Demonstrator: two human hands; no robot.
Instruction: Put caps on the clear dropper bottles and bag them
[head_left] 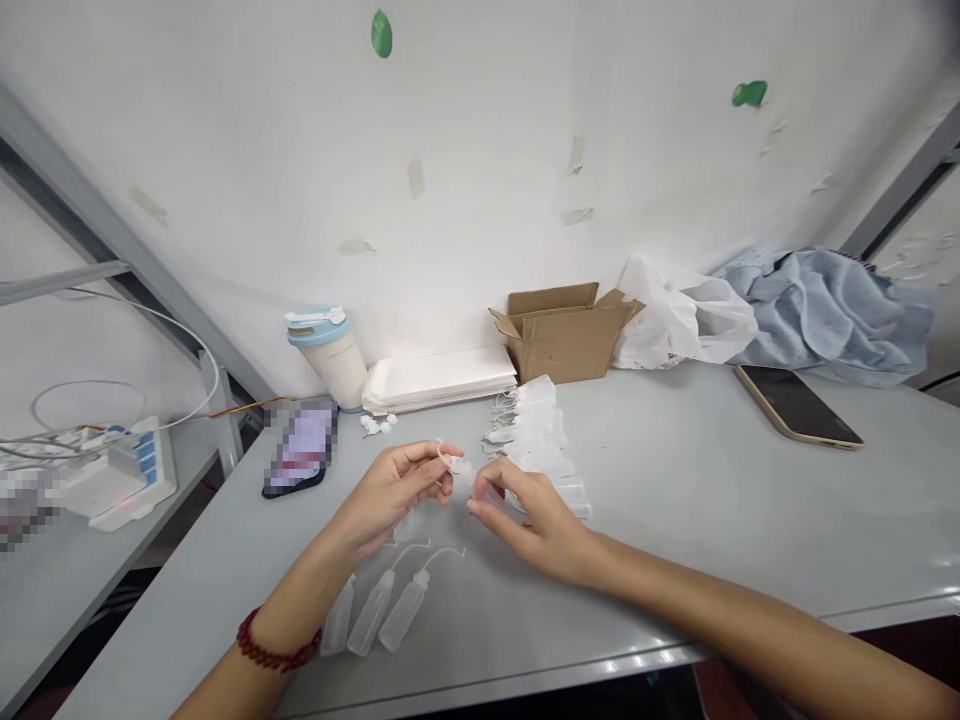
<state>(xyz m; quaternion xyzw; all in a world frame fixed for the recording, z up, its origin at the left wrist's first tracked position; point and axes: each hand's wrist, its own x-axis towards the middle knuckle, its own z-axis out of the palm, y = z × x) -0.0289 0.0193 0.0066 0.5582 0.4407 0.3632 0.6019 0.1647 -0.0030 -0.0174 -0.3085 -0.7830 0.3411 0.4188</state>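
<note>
Above the table, my left hand [401, 490] is closed in a pinch at the neck of a small translucent squeeze bottle [463, 480], whose thin curved spout sticks up by the fingertips. My right hand [536, 520] curls its thumb and forefinger against the same bottle from the other side; the fingers partly hide it. Below the left hand lie several similar bottles [405, 610] with bent spouts, one partly covered by the wrist. Behind the right hand, a row of more such bottles [536, 430] lies with spouts pointing left.
Small white caps [379, 425] lie near a stack of white envelopes [442, 378]. Along the wall stand a lidded cup [330, 355], an open cardboard box [566, 340], a plastic bag [675, 315] and blue cloth [832, 310]. Phones [802, 405] lie at both sides; a power strip [127, 480] sits left.
</note>
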